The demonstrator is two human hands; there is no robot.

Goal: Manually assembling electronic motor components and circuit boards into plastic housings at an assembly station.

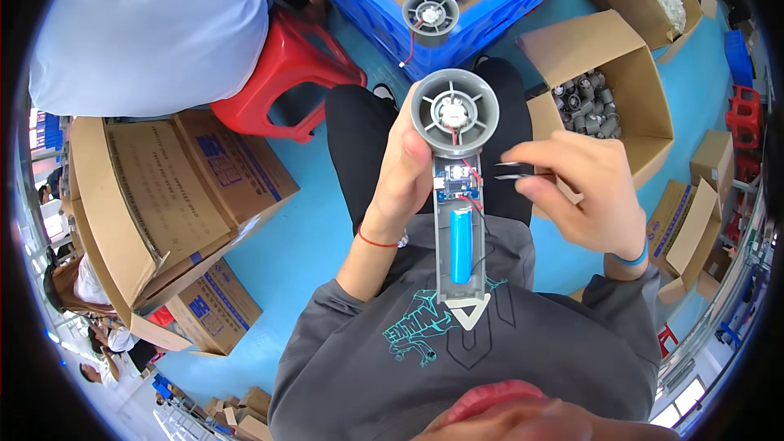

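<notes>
Grey fan body (443, 216) clasped in left grip (406, 170); right grip (586, 184) pinching tweezers (514, 175); cartons (135, 196), red stool (317, 64) on blue floor (282, 253).

The person is wearing a loose charcoal-grey top (543, 343) with long sleeves (317, 339), its chest bearing a teal line-drawn print (419, 322) beside a larger, angular design in dark outline (471, 351). A thin red cord bracelet (377, 242) with a small pale bead (403, 241) is circling the left wrist (382, 227), while a plain blue band (634, 257) is ringing the right wrist (625, 247). Plain black trousers (349, 143) are covering both legs.
</notes>
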